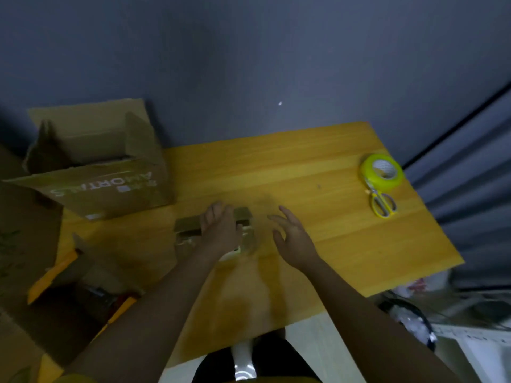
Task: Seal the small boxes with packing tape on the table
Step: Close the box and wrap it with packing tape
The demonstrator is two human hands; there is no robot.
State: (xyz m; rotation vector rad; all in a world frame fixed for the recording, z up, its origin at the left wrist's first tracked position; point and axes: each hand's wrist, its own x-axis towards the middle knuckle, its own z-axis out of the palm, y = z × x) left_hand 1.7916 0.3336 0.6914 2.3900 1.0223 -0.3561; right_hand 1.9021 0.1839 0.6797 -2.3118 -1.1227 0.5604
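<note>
**Small box on the counter, tape not yet picked up**

The left hand (219, 226) lies over a small cardboard box (190, 225) in the near-middle of the wooden counter (304, 172). Its fingers drape across the top, but the blur hides whether they curl round the far edge or merely press. The right hand (293, 236) hovers just right of the box, fingers spread and holding nothing.

The roll of yellow-green packing tape (383, 172) sits well apart at the far right of the counter, with yellow-handled scissors (383, 204) touching its near side. No tape can be made out on the box, so sealing seems still ahead: tape fetched, strip laid, cut.

A large open carton (110, 178) stands at the far left, overhanging the counter's edge. More open cartons with yellow flaps (52, 275) sit lower at the near left. A grey-blue wall (249, 64) backs the counter, and the light is dim.
</note>
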